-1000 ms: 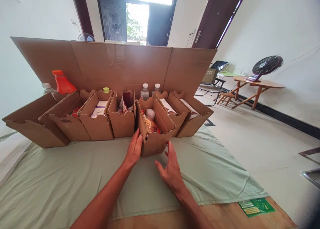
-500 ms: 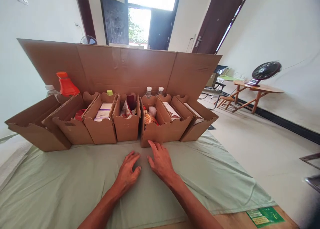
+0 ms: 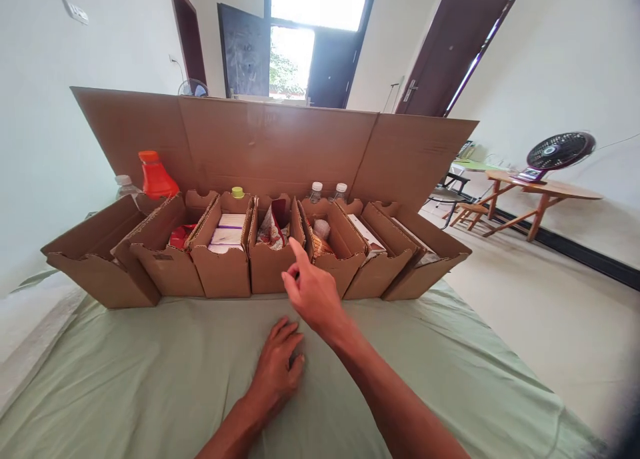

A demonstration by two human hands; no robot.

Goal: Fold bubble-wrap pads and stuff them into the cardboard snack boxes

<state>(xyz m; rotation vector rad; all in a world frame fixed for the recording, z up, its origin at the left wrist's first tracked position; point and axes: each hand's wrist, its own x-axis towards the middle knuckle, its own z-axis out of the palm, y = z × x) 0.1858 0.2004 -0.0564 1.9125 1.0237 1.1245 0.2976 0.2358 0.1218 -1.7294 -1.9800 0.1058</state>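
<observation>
Right hand (image 3: 315, 289) is over the near end of the fifth bin from left (image 3: 346, 273), index extended, other fingers partly curled, gripping nothing; fingertip lands by the top edge between that bin and the fourth bin (image 3: 270, 272), can't tell if it touches. Left hand (image 3: 280, 362) lies on the green cloth (image 3: 150, 359), fingers loosely spread, nothing held. Fifth bin stands upright in a row of seven, open top up, low-cut end toward the person; long axis runs front to back, angling near-right to far-left in view. Fourth bin's axis runs almost straight away. Fifth holds an orange-striped pack (image 3: 321, 247) and a pale cylinder (image 3: 321, 229). Surface: cloth creased, bins along its far part, tall cardboard panel (image 3: 280, 135) behind them, leaning red bottle (image 3: 157, 179) at the left. Room: white walls, pale floor (image 3: 525, 279), dark door (image 3: 245, 52) open to daylight, black fan (image 3: 560, 151) on a wooden table (image 3: 575, 189) at right.
</observation>
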